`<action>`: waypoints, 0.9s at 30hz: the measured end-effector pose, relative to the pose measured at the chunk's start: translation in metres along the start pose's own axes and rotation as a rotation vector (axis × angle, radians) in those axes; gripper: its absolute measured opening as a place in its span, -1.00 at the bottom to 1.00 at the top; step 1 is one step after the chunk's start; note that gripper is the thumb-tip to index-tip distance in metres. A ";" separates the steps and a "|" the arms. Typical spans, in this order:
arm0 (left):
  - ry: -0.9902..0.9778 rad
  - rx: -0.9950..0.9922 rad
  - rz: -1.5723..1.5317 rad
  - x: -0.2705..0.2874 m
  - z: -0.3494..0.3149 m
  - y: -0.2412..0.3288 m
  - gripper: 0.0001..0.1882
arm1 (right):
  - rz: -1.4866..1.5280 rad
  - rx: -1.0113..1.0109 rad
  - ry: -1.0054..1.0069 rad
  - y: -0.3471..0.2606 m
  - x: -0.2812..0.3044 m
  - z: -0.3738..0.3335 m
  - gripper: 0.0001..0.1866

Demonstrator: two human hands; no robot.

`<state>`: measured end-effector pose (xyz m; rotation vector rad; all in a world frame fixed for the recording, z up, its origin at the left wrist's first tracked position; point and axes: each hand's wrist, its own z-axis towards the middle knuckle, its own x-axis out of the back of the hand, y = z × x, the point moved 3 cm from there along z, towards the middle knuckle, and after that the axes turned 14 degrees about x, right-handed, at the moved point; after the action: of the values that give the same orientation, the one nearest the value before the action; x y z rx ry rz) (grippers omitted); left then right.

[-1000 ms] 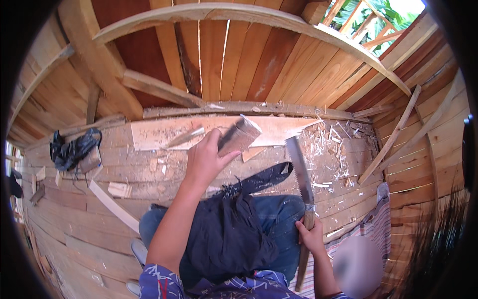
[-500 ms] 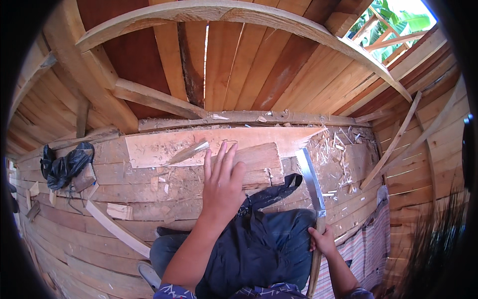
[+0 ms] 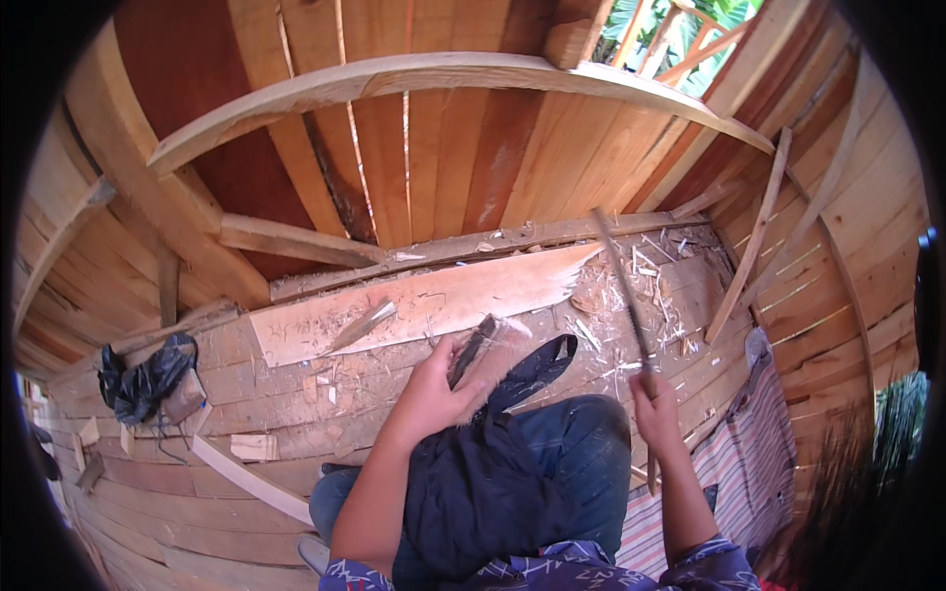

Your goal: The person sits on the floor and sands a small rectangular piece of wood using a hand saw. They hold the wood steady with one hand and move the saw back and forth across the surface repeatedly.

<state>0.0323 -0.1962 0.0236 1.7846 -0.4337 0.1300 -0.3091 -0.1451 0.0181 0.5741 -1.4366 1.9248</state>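
Observation:
My left hand point(image 3: 434, 386) grips a short, rough wooden block point(image 3: 505, 353) near my lap, fingers along its dark edge. The block is tilted up off the floor. In my right hand point(image 3: 657, 409) is a machete point(image 3: 624, 286) by its long wooden handle, its narrow edge facing me and its blade pointing up and away. Beyond the block lies a long pale board point(image 3: 443, 295), splintered at its right end. On this board rests a small pointed wood offcut point(image 3: 363, 327).
Wood chips point(image 3: 645, 281) litter the floor at right. A black plastic bag point(image 3: 148, 374) lies at left, near a curved wooden strip point(image 3: 251, 478). Striped cloth point(image 3: 744, 443) is spread at right. A curved beam point(image 3: 443, 71) crosses before the plank wall.
My left hand has closed on the wooden block and lifted it off the floor toward me. The machete has turned from broadside to edge-on, and my right hand has risen.

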 end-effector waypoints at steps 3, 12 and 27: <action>-0.209 0.052 -0.193 -0.030 0.003 -0.022 -0.44 | 0.138 -0.156 -0.122 -0.017 0.001 -0.024 -0.60; -0.297 0.095 0.213 -0.142 -0.010 -0.017 -0.28 | 0.252 -0.258 -0.299 0.019 0.046 -0.100 -0.57; -0.029 0.147 0.505 -0.169 -0.038 -0.008 -0.22 | 0.208 -0.279 -0.489 0.031 0.028 -0.123 -0.63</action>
<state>-0.1153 -0.1216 -0.0266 1.7876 -0.9100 0.5005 -0.3456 -0.0268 -0.0203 0.8257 -2.1052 1.7600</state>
